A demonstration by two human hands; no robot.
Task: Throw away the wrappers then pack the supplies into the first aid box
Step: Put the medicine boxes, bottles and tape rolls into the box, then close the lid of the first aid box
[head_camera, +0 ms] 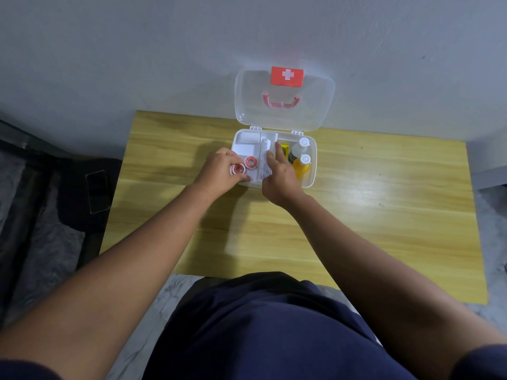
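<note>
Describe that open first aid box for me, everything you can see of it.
The first aid box is clear, whitish plastic, sitting at the far side of a yellow wooden table. Its hinged lid stands open against the wall, with a red handle and a red white-cross label. Dividers split the base: white dressings left, two white-capped bottles right. The left hand sets a red-cored tape roll inside; the right hand reaches into the middle.
</note>
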